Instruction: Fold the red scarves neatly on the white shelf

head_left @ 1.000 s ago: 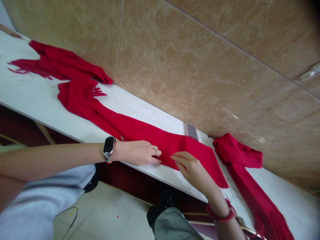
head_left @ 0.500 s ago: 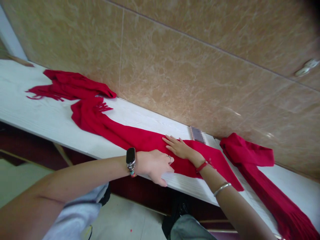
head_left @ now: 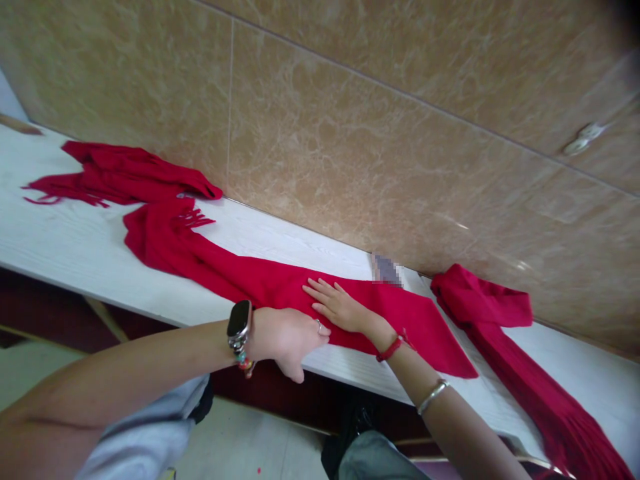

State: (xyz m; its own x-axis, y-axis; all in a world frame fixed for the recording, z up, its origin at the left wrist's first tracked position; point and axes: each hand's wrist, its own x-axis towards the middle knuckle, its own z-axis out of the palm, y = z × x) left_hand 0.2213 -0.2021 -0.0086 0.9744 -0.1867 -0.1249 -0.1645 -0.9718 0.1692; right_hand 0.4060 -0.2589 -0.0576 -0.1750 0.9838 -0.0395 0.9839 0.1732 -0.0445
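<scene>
A long red scarf [head_left: 260, 277] lies stretched along a white narrow shelf top, its fringed left end bunched up. My right hand [head_left: 343, 308] rests flat on it, fingers stretched and slightly spread. Just to the left, my left hand [head_left: 287, 337] lies over the scarf's near edge, thumb apart and pointing towards the shelf's front. Its fingertips bend down and are partly out of sight; no cloth shows gripped in it. A watch is on the left wrist, with a beaded bracelet beside it.
Another red scarf [head_left: 135, 173] lies crumpled at the back left. A third red scarf [head_left: 493, 340] lies folded over itself on the right, fringe towards me. A blurred-out flat item [head_left: 387, 270] sits against the tiled wall [head_left: 350, 167]. The white shelf's front edge [head_left: 125, 308] runs below my hands.
Both hands have slid a little to the left along the middle scarf. The whole view has also shifted slightly. The scarves keep nearly the same layout.
</scene>
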